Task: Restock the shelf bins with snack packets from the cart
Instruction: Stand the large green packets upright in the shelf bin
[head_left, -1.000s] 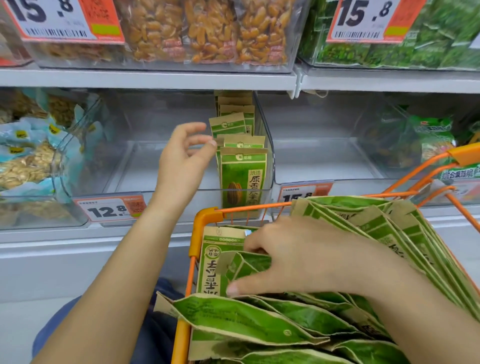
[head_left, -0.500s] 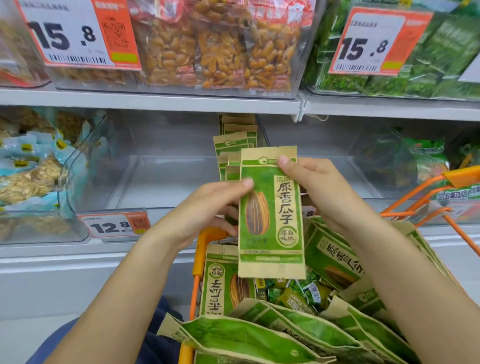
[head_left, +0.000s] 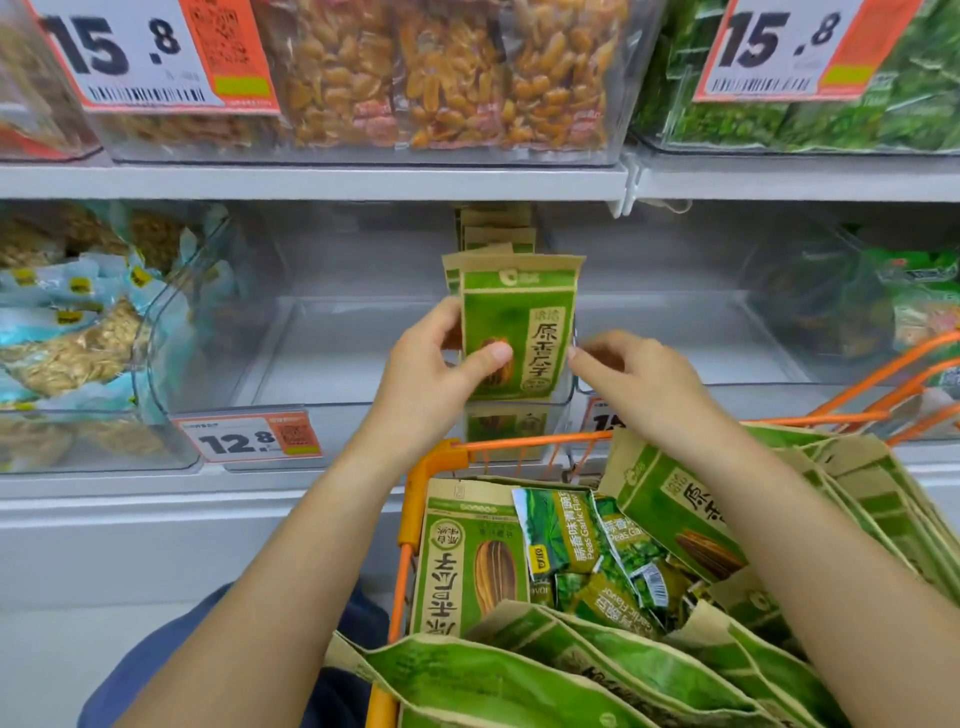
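My left hand (head_left: 434, 366) grips a green-and-tan sunflower seed packet (head_left: 519, 325) upright, thumb across its front, at the right end of a clear shelf bin (head_left: 322, 358). More of the same packets (head_left: 496, 234) stand in a row behind it. My right hand (head_left: 631, 384) hovers just right of the packet with fingers loosely curled, holding nothing. Below, the orange cart (head_left: 415, 499) is full of the same seed packets (head_left: 467, 561) and small green pea packets (head_left: 587, 535).
A neighbouring clear bin (head_left: 727, 338) lies to the right with green snacks at its far end. Left bin holds pale blue nut packets (head_left: 67, 332). The upper shelf (head_left: 311, 182) carries bins of peanuts and green snacks. Price tags (head_left: 249, 439) line the shelf edge.
The packet has moved from above the cart up and forward into the shelf bin. My right hand has let go of it; my left hand now holds it alone.
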